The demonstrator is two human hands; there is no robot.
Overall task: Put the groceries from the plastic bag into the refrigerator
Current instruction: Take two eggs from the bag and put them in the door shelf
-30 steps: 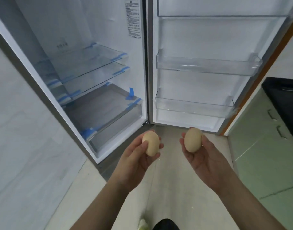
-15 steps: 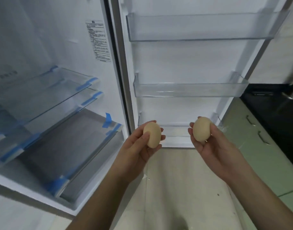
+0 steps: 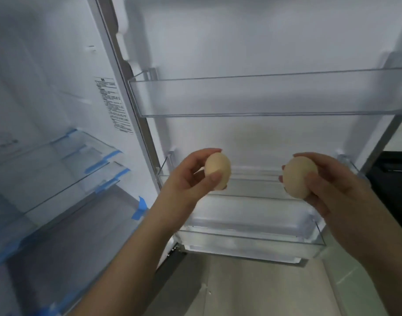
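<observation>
The refrigerator stands open in front of me, its inner wall (image 3: 65,65) at the left and its door (image 3: 252,42) swung out ahead. My left hand (image 3: 186,181) grips a pale beige egg (image 3: 219,168) by its sides. My right hand (image 3: 329,190) grips a second beige egg (image 3: 296,176). Both eggs hover in front of the middle door bin (image 3: 247,190), just above its front rim. The plastic bag is out of view.
A clear upper door bin (image 3: 263,96) sits above the eggs and a lower door bin (image 3: 252,233) below them. Glass shelves with blue tape (image 3: 65,169) fill the refrigerator's inside at left. A dark appliance (image 3: 393,179) and pale green cabinet stand at right. Tiled floor (image 3: 252,290) lies below.
My view has risen and moved closer to the door. Both hands have lifted the eggs from near the floor level up to the middle door bin.
</observation>
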